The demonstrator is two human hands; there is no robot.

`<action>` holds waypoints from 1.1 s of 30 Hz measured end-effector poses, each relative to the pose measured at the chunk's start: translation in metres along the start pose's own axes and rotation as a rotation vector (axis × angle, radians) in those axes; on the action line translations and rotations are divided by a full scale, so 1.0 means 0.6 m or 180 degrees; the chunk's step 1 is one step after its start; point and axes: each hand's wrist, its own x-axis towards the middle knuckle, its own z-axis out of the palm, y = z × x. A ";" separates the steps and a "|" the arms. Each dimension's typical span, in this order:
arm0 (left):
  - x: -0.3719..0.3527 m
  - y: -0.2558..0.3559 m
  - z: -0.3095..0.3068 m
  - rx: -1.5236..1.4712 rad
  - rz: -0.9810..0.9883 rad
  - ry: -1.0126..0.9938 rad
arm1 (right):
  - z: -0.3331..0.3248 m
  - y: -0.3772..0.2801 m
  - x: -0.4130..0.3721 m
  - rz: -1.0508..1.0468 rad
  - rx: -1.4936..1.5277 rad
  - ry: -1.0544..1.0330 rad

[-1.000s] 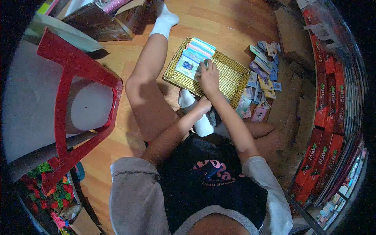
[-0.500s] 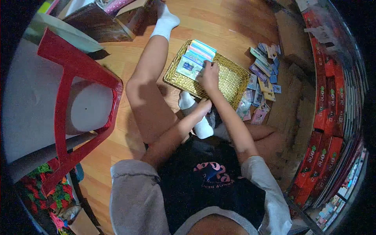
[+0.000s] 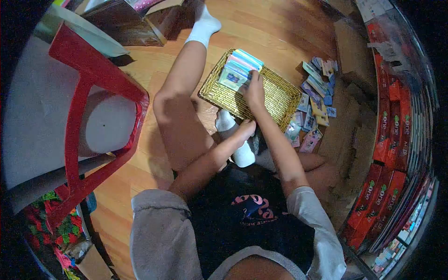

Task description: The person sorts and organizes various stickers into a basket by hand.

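A gold woven basket (image 3: pixel 280 95) sits tilted in front of me above my socked foot. In its left end stands a row of small pastel notebooks (image 3: pixel 246 60), packed on edge. The front notebook (image 3: pixel 231 79) leans back with its pictured cover facing me. My right hand (image 3: pixel 254 91) reaches into the basket, fingers closed at the right edge of that front notebook; the fingertips are partly hidden. My left hand (image 3: pixel 246 129) is closed on the basket's near rim, holding it from below.
Loose small notebooks (image 3: pixel 317 105) lie in a spread pile right of the basket. Red paper packs (image 3: pixel 382 186) are stacked on a shelf at the right. A red-framed chair (image 3: pixel 77 116) stands at the left. A cardboard box (image 3: pixel 126 28) is at the back left.
The view has shifted slightly. My right hand stays at the front notebook with a small shift of the fingers, and the left hand keeps its place on the rim.
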 end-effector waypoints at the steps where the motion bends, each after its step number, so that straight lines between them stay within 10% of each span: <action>1: -0.028 0.033 0.002 0.0250 -0.0220 0.0002 | -0.002 0.002 0.001 -0.0013 -0.0041 0.0017; 12: -0.030 0.036 0.003 0.0673 -0.0322 -0.0061 | -0.026 -0.009 -0.012 0.0009 -0.0447 0.0074; 20: -0.034 0.041 0.002 -0.0408 -0.0474 -0.0492 | -0.158 0.125 0.018 -0.0184 -0.0876 0.1492; 33: -0.025 0.026 -0.003 -0.0706 -0.0491 -0.0502 | -0.283 0.378 0.048 0.0052 -0.2194 0.0566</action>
